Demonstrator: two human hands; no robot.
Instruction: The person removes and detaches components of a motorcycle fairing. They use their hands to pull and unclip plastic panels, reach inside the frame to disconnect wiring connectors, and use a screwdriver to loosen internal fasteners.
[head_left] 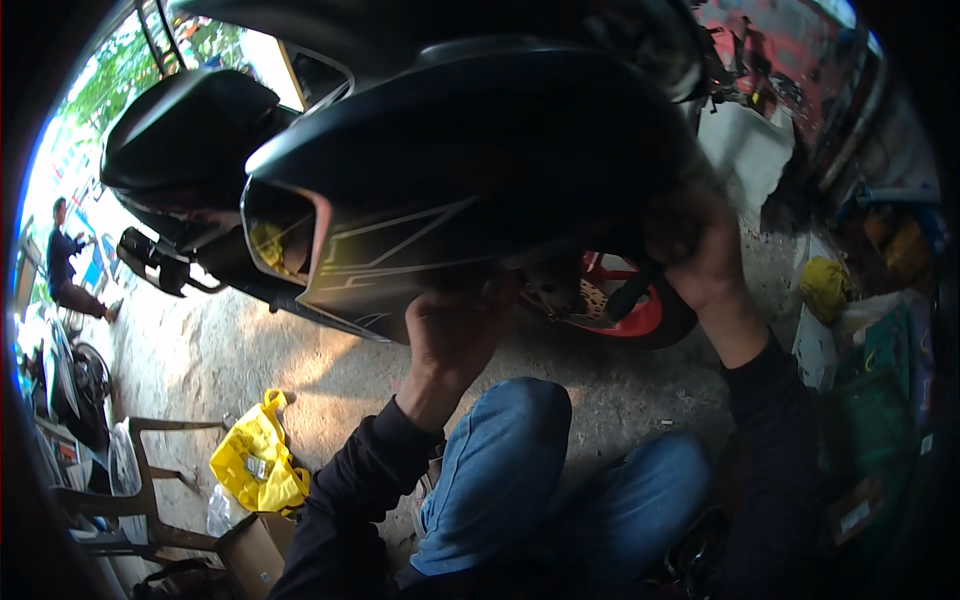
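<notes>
A large dark scooter body panel point(420, 235) with thin silver and yellow line graphics fills the upper middle, close in front of me. My left hand point(450, 335) is closed at its lower edge, the fingertips lost in shadow beneath it. Toward the panel's right end, my right hand point(705, 255) is curled in at the edge, its fingers dark and partly blurred. Below and between the hands shows a wheel with a red rim point(640, 318) and a drilled brake disc point(594, 298).
A black scooter seat point(190, 130) is behind at left. On the concrete floor lie a yellow bag point(255, 455) and a cardboard box point(252, 555), near a chair point(140, 480). A person point(68, 260) sits far left. Green containers point(865, 425) and a yellow bundle point(824, 287) crowd the right.
</notes>
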